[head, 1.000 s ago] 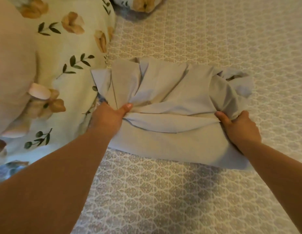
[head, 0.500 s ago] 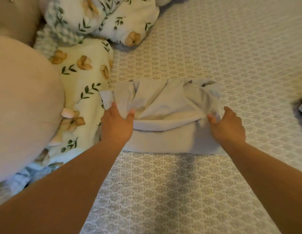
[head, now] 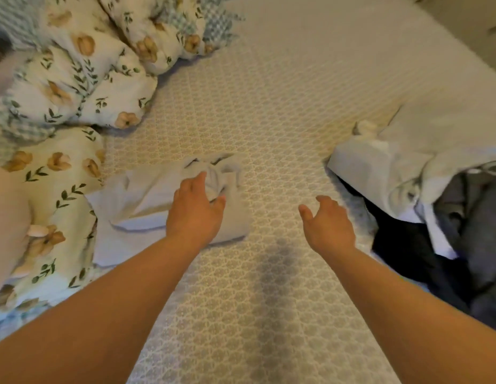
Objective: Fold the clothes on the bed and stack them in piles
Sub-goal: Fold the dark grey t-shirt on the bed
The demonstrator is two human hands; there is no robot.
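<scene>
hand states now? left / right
Left hand: open, fingers resting on the folded grey garment.
Right hand: open, holding nothing.

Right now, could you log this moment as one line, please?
left hand on folded grey garment | right hand open, empty | unfolded pile right

The folded garment point(head: 147, 200) was laid on the bed point(head: 269, 106), just right of the duvet point(head: 55, 173) — the clothes pile point(head: 424, 189) was heaped well apart, at the right.
</scene>
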